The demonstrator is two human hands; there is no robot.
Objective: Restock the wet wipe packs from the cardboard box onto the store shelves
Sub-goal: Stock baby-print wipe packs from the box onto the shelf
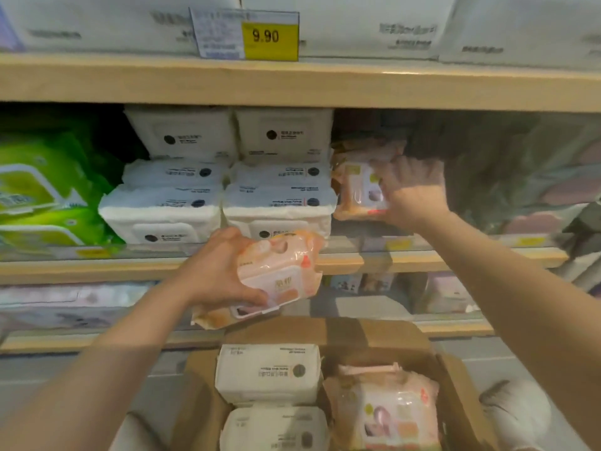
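Note:
My left hand (pixel 214 271) grips an orange-pink wet wipe pack (pixel 279 275) in front of the middle shelf's edge (pixel 341 263). My right hand (pixel 413 190) reaches into the middle shelf and holds another orange-pink pack (pixel 356 190) upright, just right of the stacked white packs (pixel 279 196). More orange-pink packs sit behind it, partly hidden. Below, the open cardboard box (pixel 357 333) holds white packs (pixel 270 372) on the left and orange-pink packs (pixel 387 408) on the right.
Green wipe packs (pixel 42 190) fill the shelf's left end. Dark, blurred packs (pixel 507 170) stand to the right of my right hand. A yellow 9.90 price tag (pixel 270 37) hangs on the top shelf under large white packs. Pale packs line the lower shelf (pixel 65 301).

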